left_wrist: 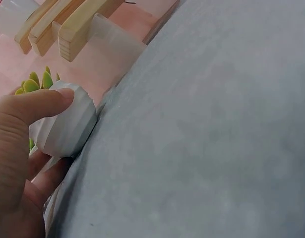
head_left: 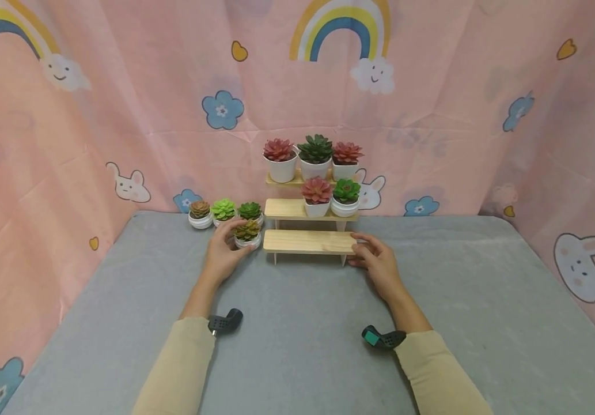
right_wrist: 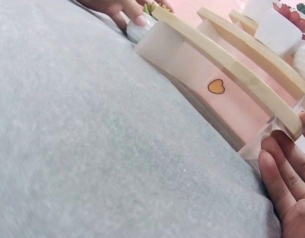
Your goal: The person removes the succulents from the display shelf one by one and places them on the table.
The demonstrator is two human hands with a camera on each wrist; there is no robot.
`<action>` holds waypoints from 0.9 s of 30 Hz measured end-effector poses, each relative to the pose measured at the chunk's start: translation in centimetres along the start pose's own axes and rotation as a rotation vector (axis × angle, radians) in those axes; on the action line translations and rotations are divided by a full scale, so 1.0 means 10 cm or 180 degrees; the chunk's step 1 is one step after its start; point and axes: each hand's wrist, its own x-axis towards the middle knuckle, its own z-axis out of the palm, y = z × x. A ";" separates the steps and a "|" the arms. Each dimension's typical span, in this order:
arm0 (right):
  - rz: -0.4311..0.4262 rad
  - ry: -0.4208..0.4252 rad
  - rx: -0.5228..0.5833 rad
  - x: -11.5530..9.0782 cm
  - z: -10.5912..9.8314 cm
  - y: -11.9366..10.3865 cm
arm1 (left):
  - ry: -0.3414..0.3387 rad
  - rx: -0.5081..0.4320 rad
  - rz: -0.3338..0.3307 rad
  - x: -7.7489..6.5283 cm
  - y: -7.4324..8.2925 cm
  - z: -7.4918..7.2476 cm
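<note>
Head view, yellowish potted succulent (head_left: 247, 233), pinched in left hand (head_left: 222, 252)

Between the left fingers (head_left: 227, 225) is an olive succulent in a round white pot (head_left: 247, 233); behind them, three white-potted green and brown succulents (head_left: 223, 210). Rightward, a pale wooden three-tier stand (head_left: 304, 240) touches the right fingers (head_left: 372, 243); beyond these, its rear tiers bear five white-potted red and green succulents (head_left: 315, 151).

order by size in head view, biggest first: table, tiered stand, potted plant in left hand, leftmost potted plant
1. Table
2. Tiered stand
3. Potted plant in left hand and leftmost potted plant: nearly alike, held one nearer the camera, so unranked
</note>
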 end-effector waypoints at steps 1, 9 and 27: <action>-0.0001 -0.0006 0.0011 0.00 0.00 0.00 | -0.0005 0.0028 0.0007 0.00 0.01 -0.01; 0.0008 -0.0034 0.0096 0.00 0.04 0.03 | -0.0072 0.0462 0.0072 -0.01 0.17 -0.11; -0.0021 -0.0026 0.0060 0.01 0.00 0.00 | -0.0136 0.0229 0.0755 0.32 1.08 -0.01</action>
